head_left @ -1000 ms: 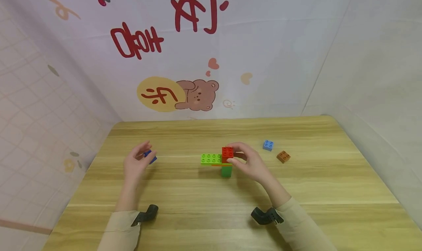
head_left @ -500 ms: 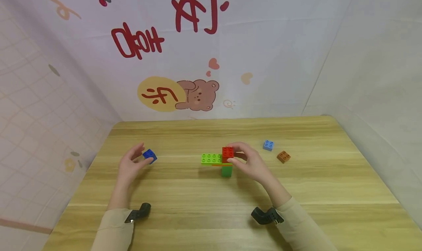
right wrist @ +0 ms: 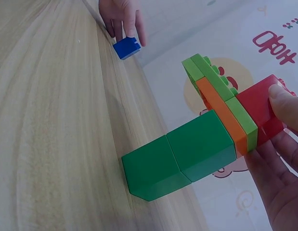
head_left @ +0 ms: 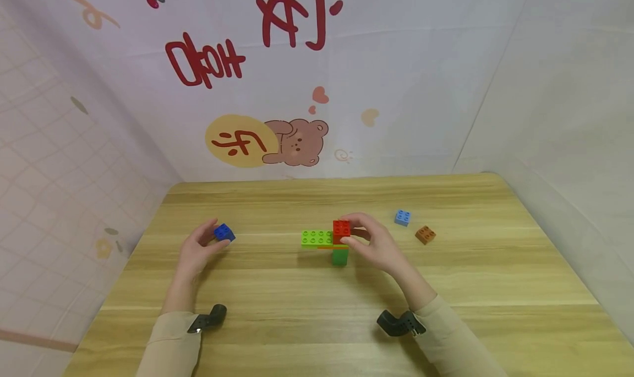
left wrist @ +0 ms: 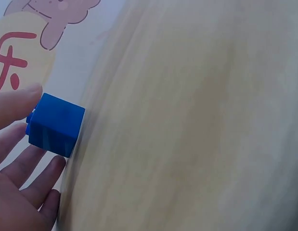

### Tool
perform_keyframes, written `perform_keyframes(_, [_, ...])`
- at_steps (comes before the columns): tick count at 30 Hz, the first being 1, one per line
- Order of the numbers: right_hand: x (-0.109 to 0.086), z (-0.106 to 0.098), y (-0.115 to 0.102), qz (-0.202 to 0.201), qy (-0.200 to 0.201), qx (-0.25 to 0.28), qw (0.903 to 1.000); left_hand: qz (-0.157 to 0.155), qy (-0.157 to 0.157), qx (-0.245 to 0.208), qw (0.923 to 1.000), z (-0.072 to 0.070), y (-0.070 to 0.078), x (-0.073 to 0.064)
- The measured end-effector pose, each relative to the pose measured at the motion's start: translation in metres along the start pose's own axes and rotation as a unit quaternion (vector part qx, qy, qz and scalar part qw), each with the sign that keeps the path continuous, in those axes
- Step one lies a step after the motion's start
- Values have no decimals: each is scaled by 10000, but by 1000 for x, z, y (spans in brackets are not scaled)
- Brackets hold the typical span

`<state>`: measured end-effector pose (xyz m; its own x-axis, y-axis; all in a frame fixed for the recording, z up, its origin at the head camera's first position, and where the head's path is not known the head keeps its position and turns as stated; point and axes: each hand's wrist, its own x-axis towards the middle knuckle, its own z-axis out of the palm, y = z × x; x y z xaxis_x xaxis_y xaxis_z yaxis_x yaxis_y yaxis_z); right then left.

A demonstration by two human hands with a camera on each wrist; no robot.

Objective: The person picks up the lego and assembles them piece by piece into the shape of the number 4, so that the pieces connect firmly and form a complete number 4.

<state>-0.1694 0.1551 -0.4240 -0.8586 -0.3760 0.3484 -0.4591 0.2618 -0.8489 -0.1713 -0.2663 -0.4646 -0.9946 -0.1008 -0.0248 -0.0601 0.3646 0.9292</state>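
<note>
My right hand pinches a red toy building brick between thumb and fingers. Under the red brick sits a long lime-green plate, which juts out to the left. Below that come a thin orange piece and two dark green bricks stacked as a column. My left hand is at a dark blue brick on the table. In the left wrist view, the thumb tip meets one corner of the blue brick, while the other fingers extend along its far side, partly hidden.
To the right of the stack, a light blue brick and a brown brick lie loose on the wooden table. A printed cloth hangs behind the table's back edge. Each wrist carries a black camera mount.
From over the blue brick, my left hand has drawn back to its left, uncovering it; its fingers then came in closer. The right hand and the stack have stayed in place.
</note>
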Motion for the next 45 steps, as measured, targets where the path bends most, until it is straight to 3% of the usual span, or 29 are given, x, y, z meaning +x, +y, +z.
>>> perform_keyframes(8, [0, 0, 3, -40, -21, 113, 9999, -92, 176, -110, 9997, 5, -1, 1])
perform_keyframes(25, [0, 1, 5, -80, -57, 231, 9997, -30, 459, 516, 9976, 7, -4, 0])
perform_keyframes(35, [-1, 0, 6, -75, -55, 234, 9997, 51, -236, 892, 9957, 14, 6, -4])
perform_keyframes(45, [-1, 0, 5, -86, -16, 157, 9998, 338, -561, 897, 9938, 27, 22, -8])
